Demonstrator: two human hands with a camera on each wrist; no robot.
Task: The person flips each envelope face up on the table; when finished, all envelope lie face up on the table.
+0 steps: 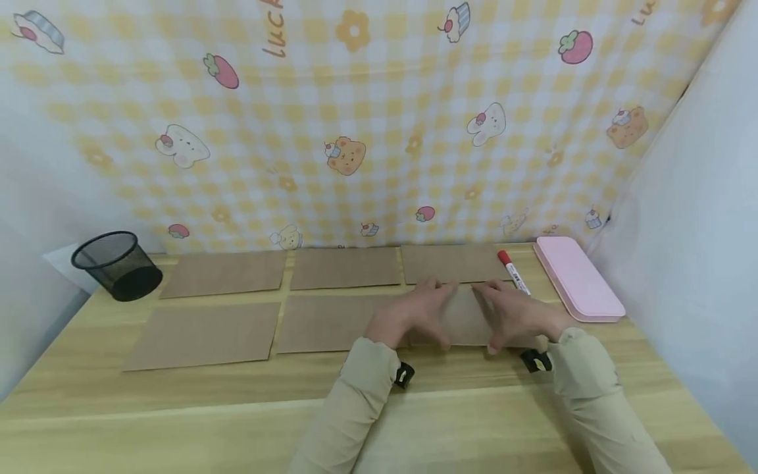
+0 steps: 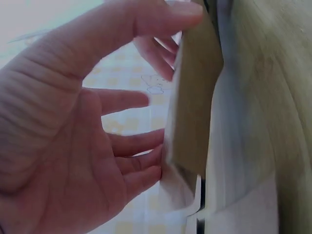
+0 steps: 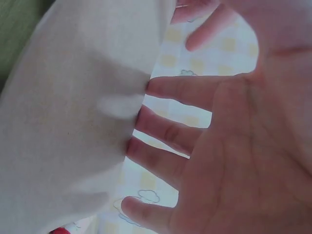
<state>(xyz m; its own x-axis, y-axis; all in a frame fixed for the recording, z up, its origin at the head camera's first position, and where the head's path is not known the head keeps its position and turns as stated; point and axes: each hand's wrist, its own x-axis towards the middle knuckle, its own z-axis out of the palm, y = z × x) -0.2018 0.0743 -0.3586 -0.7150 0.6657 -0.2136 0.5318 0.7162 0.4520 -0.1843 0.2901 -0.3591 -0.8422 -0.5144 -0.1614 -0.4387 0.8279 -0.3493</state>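
A rectangular piece of brown cardboard lies at the front right of two rows of similar pieces. My left hand spans its left part, thumb by the near edge and fingers by the far edge. On its right part my right hand holds it the same way. In the left wrist view, the thumb meets one edge of the cardboard, with fingertips at the opposite side. Several fingertips of the right hand touch the rim of the cardboard in the right wrist view; that thumb is out of sight there.
Other cardboard pieces lie flat on the wooden table. A black mesh pen holder tilts at the far left. Behind the right hand are a red-capped marker and a pink case. A patterned curtain hangs behind.
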